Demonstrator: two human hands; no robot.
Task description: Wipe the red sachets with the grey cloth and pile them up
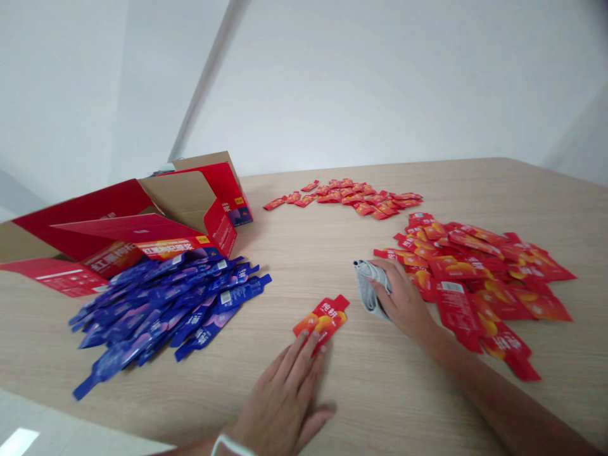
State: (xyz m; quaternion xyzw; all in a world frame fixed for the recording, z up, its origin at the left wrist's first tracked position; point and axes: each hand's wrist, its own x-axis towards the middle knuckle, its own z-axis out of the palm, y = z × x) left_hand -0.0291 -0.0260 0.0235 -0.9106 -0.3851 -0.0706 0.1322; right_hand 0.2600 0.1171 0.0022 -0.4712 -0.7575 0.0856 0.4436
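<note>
From my remote seat I saw the lone red pouch [327, 316] slanting lengthwise from near left to far right, its near end under the left hand [284, 398], fingers extended, the right hand [403, 294] clamped on gray cloth [372, 296] rightward.

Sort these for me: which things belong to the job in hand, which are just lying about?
In the job:
- red packet, touched by the left hand
- grey cloth, in the right hand
- probably the nearer red pile and farther red pile

Apparently lying about:
- blue packet pile
- open red box

Red pouch [327, 318] — reads "纯耕".
</note>
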